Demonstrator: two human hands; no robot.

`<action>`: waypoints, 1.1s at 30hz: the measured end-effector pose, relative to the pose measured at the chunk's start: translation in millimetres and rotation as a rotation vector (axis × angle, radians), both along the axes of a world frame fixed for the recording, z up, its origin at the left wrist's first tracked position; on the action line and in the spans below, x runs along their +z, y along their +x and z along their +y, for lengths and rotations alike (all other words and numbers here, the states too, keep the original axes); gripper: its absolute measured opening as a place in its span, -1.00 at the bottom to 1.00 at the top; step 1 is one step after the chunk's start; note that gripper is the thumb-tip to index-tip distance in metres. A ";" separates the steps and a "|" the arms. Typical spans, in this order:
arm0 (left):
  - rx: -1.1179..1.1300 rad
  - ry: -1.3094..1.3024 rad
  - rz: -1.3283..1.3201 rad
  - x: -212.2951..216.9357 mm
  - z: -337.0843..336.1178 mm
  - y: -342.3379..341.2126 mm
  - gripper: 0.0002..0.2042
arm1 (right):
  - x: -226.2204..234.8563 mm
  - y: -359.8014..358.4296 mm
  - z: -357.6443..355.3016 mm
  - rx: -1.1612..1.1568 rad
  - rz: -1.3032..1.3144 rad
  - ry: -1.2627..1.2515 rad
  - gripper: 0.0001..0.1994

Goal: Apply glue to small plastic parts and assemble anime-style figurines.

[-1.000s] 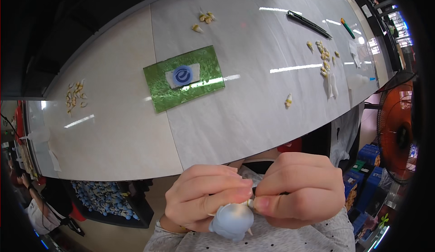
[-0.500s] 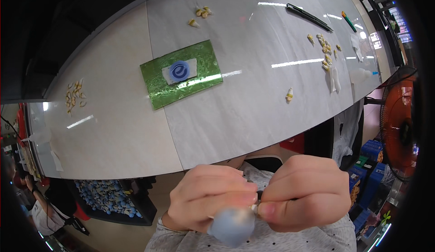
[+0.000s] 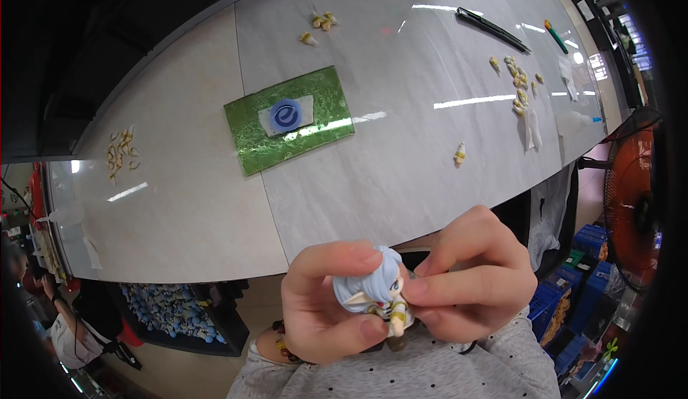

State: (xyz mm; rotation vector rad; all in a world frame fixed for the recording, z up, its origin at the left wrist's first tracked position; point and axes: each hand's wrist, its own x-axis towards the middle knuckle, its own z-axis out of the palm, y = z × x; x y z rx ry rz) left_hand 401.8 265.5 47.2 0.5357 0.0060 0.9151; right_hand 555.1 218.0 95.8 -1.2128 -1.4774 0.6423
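Figurine [image 3: 376, 295] now turned face-up between the hands, formerly showing only its pale blue head, left hand [image 3: 322, 302] gripping its head and body, right hand [image 3: 476, 281] pinching its right side, near edge of tabletop [image 3: 401, 177], green mat [image 3: 288, 119] farther off.

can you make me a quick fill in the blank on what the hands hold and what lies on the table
1. Both hands, left hand and right hand, hold a small figurine with pale ____ hair.
2. The mat on the white table is ____ in colour.
3. The disc on the mat's middle is ____.

Missing words: blue; green; blue
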 end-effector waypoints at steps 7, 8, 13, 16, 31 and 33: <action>0.054 0.020 0.070 3.9 -1.9 0.1 -0.54 | -6.3 -7.0 -2.4 -0.112 -0.186 0.255 -0.79; 0.050 0.019 0.068 4.2 -2.6 1.0 -0.54 | -4.1 -5.1 -4.0 -0.092 -0.274 0.279 -0.78; 0.048 -0.029 0.091 8.3 -7.3 -0.4 -0.57 | -3.1 -10.2 -4.7 -0.209 -0.370 0.374 -0.80; -0.009 -0.006 0.106 11.4 -4.0 -4.2 -0.58 | -3.2 -4.9 -3.8 -0.174 -0.356 0.406 -0.82; -0.311 0.264 0.216 16.4 13.4 -6.9 -0.44 | 1.7 11.7 -6.2 0.139 0.099 0.116 -0.79; -0.300 0.242 0.207 14.0 11.7 -4.8 -0.46 | -1.4 11.7 -7.7 0.116 0.091 0.124 -0.79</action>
